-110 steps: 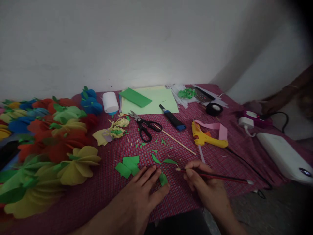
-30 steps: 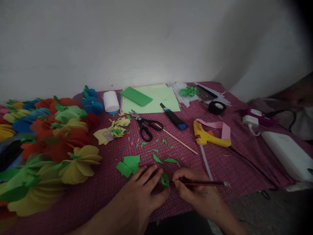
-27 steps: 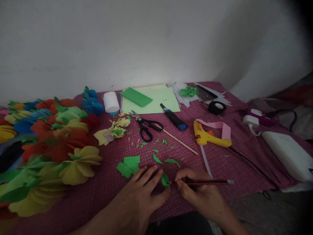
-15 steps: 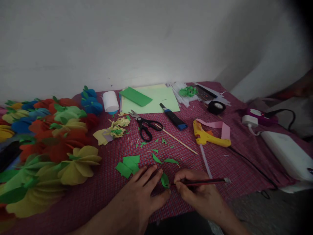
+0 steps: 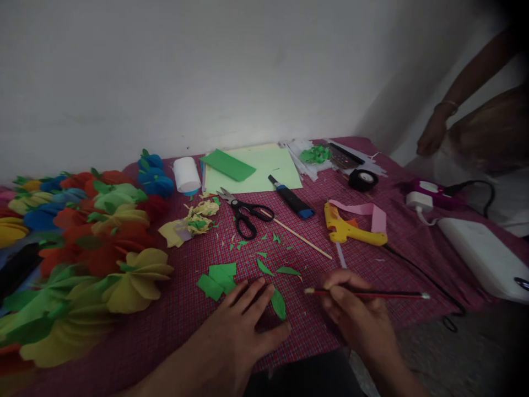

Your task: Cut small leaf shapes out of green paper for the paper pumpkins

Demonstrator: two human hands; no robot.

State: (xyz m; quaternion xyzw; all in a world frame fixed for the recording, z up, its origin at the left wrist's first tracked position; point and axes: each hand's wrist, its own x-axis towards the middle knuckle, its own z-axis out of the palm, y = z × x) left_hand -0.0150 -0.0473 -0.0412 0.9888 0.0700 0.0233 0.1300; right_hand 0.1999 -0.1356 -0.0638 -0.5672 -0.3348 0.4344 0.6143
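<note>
My left hand (image 5: 242, 325) lies flat on the checked maroon cloth (image 5: 363, 264), fingers spread, with thumb and forefinger on either side of a small green paper leaf (image 5: 278, 303). My right hand (image 5: 355, 311) grips a red pencil (image 5: 367, 294) that lies nearly level, its tip pointing left and lifted a short way right of the leaf. Green paper pieces (image 5: 217, 277) lie just beyond my left fingers.
Paper flowers (image 5: 86, 248) pile up on the left. Black scissors (image 5: 247, 212), a wooden skewer (image 5: 301, 237), a blue-black cutter (image 5: 292, 197), a yellow glue gun (image 5: 351, 229), a tape roll (image 5: 362, 179) and light green sheets (image 5: 260, 165) lie further back. Another person's arm (image 5: 450, 105) shows at the right.
My right hand has drawn the pencil away to the right, off the green leaf it was touching. My left hand has stayed by the leaf. A person's arm has come into view at the right.
</note>
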